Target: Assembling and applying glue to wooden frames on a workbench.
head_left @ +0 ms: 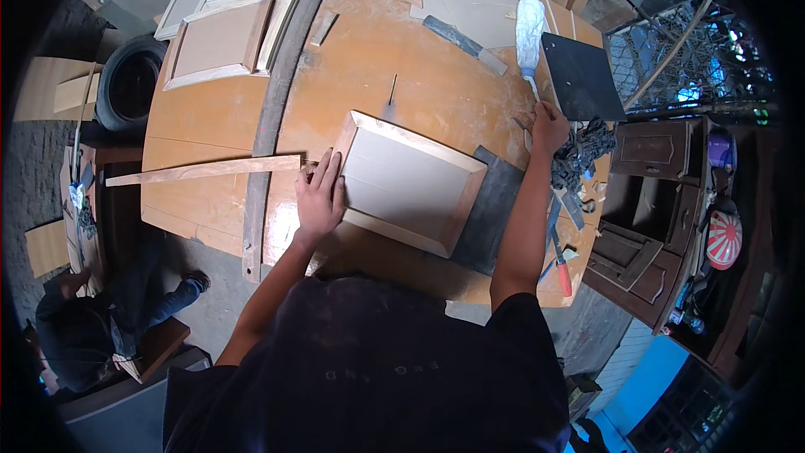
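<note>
A rectangular wooden frame (408, 184) with mitred corners and a pale panel lies tilted on the orange tabletop in front of me. My left hand (319, 200) rests against its left side, fingers stretched out. Beyond the frame at the right, my right hand (549, 127) is closed on the narrow end of a white bottle (528, 32) with a bluish collar. The fingertips are partly hidden there. A dark flat board (493, 210) shows along the frame's right side. By my left fingers ends a long wooden strip (205, 170).
Several panelled frames (220, 38) are stacked at the far left, past a dark bar (281, 101) across the table. Dark rags (583, 151) and a red-handled tool (563, 277) lie at the right. Someone in dark clothing (84, 331) sits at lower left; a wooden cabinet (654, 218) stands right.
</note>
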The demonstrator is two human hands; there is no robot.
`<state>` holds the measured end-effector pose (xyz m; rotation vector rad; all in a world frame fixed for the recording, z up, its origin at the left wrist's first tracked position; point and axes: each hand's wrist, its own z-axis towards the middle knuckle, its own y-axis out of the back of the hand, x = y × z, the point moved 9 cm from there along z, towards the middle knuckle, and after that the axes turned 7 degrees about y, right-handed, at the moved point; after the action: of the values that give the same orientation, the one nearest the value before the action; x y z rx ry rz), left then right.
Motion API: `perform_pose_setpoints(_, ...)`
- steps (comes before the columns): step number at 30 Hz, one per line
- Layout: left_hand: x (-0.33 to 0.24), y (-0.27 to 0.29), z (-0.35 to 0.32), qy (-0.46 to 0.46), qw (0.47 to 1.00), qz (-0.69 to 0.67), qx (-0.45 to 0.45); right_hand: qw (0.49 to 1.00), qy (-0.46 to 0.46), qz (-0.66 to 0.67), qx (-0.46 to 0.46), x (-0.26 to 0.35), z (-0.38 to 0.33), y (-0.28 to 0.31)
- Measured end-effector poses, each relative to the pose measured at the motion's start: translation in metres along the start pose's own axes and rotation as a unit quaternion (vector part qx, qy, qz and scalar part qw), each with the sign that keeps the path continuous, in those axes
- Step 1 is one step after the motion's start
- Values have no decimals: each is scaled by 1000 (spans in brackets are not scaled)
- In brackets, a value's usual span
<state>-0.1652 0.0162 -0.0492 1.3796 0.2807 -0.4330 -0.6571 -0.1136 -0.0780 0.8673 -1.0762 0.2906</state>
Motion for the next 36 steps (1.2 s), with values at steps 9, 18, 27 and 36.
perform_pose_setpoints(9, 0, 0, -1, 2, 1000, -4, -4, 989, -91, 118, 8, -7, -12, 11)
perform_pose_setpoints(18, 1, 13, -6, 30, 998, -48, -7, 971, -93, 218, 1, 5, -24, 22)
perform_pose_setpoints(27, 25, 20, -47, 187, 978, -90, 14, 935, -145, 321, 30, 26, -113, 54)
perform_pose_setpoints(36, 45, 15, -33, 205, 970, -122, 51, 930, -194, 306, 64, 24, -262, 80)
